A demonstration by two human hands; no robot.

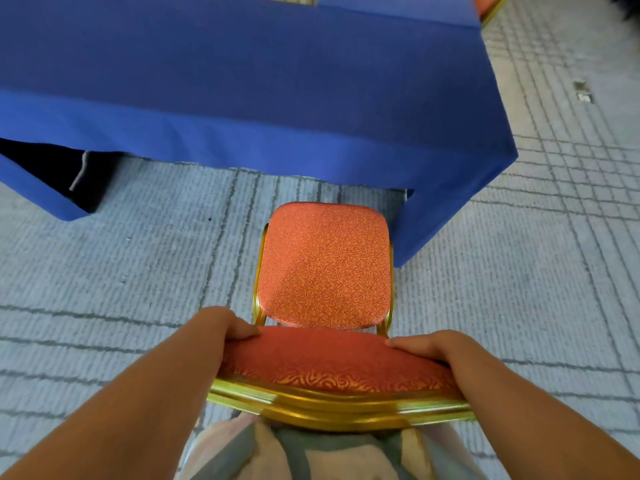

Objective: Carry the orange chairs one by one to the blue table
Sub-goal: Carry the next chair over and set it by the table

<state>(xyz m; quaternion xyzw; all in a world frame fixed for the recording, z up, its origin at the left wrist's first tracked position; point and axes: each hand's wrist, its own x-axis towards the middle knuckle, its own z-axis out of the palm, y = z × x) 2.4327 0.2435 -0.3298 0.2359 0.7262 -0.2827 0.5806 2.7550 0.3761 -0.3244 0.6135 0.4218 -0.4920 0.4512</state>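
Nearest the camera, the person's pale and grey clothing (294,452) is showing at the bottom edge, just behind the gold frame of the chair back. Both bare forearms are reaching forward and down to the orange chair (325,265). The left grip (221,327) is clamping the left end of the padded backrest (332,362), with its fingers curling over the top edge onto the front face. The right grip (426,348) is clamping the right end in the same way.

Beyond the backrest, the patterned seat is pointing away from the person, toward the blue desk (242,98). The chair legs are hiding under the seat, so I cannot tell whether they are touching the grey lined carpet (104,271). The seat's far edge is sitting just short of the desk's hanging blue cloth, near its right-hand corner.

Further back on the left, the cloth is hanging higher, and a dark shape (79,171) is showing underneath the desk. At the top right, past the desk's far corner, part of a second orange chair (485,3) is peeking into view.
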